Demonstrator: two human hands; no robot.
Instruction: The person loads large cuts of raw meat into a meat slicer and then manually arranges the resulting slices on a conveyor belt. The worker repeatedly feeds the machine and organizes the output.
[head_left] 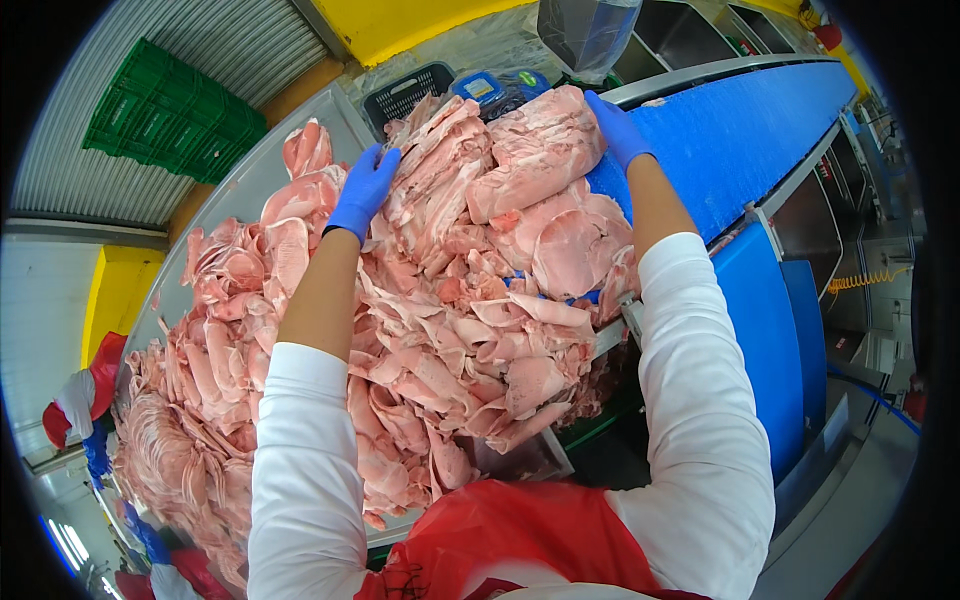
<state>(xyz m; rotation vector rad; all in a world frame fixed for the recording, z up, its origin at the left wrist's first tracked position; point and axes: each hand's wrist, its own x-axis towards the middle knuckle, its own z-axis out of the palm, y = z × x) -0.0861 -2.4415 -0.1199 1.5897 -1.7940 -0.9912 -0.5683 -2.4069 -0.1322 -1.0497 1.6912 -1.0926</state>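
Note:
A large heap of thin pink meat slices (440, 330) covers the work surface in front of me. At its far side lie a loose bundle of meat slices (440, 160) and, to the right, a thicker stack of meat slices (540, 150). My left hand (365, 192), in a blue glove, presses on the bundle's left side with its fingers curved against it. My right hand (620, 132), also gloved in blue, grips the right end of the thicker stack beside the belt. The meat hides some of the fingertips.
A blue conveyor belt (740, 125) runs off to the far right. Behind the meat stand a black basket (405, 95) and a blue-lidded container (480, 88). Green crates (170, 110) are stacked at the far left. People in red and white (80, 400) stand at the left edge.

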